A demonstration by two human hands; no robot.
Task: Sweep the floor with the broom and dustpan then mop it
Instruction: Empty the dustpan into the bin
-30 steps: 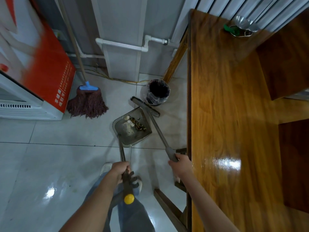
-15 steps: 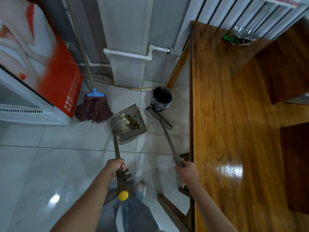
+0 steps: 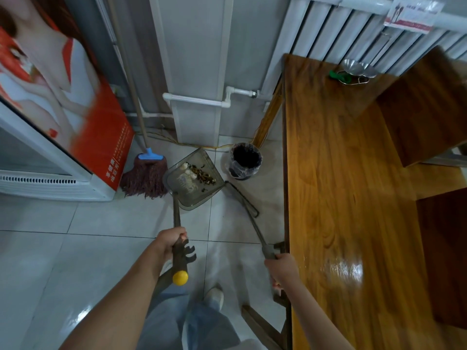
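Note:
My left hand (image 3: 169,242) grips the long handle of a grey dustpan (image 3: 193,190), which is lifted and holds white scraps and dark debris. My right hand (image 3: 281,267) holds the handle of a thin grey broom (image 3: 249,210), whose head lies just right of the dustpan above the floor tiles. A maroon string mop (image 3: 146,176) with a blue clamp leans against the wall to the left of the dustpan. A small bin (image 3: 245,161) with a dark liner stands on the floor just right of the dustpan's far edge.
A long glossy wooden table (image 3: 353,198) fills the right side, with a metal bowl (image 3: 353,69) at its far end. A fridge with an orange poster (image 3: 63,122) stands at left. White pipes and a radiator line the back wall. My shoe (image 3: 214,296) is below.
The dustpan has been lifted and carried forward toward the bin and mop. The broom head has swung off the pan to its right. I have stepped closer to the wall.

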